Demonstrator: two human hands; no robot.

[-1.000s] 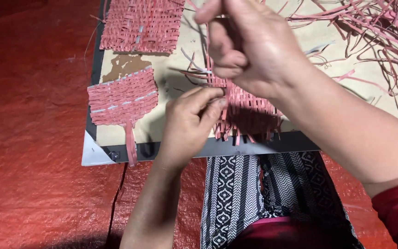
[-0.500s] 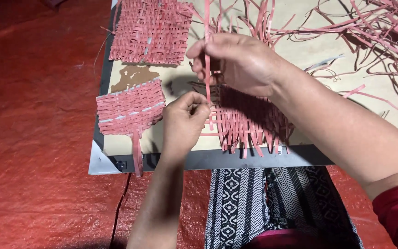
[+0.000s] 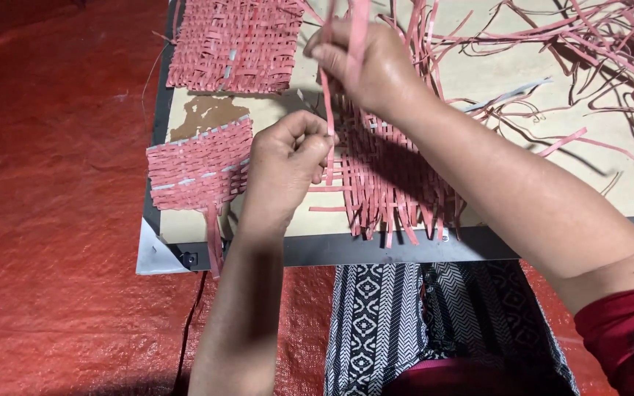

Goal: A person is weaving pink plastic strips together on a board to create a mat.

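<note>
A red tarp (image 3: 53,220) is covering the floor, and a pale board (image 3: 493,95) with a dark frame is lying on it; its near left corner is showing a white triangular cap. A black-and-white patterned cloth (image 3: 405,323) is running out of view below the board's near edge. Loose pink strips (image 3: 596,51) are sprawling over the far right corner of the board, many of them cut off by the picture's top and right edges.

Three woven pieces are sitting on the board. A finished pink mat (image 3: 232,44) is lying at the far left, its top cut off. A smaller pink mat (image 3: 196,169) is lying along the left edge, one strip trailing over the near edge. The half-woven mat (image 3: 383,183) is lying at the middle of the near edge, its loose ends reaching just past that edge and its right part partly hidden under the right forearm.

The right hand (image 3: 368,66) is raised above the half-woven mat, its fingers closed on an upright pink strip (image 3: 326,110). The strip is running down from those fingers to the left hand (image 3: 284,165), whose fingers are curled together and pinching it at the mat's left edge. Exactly where the strip is entering the weave is hidden behind the left thumb
</note>
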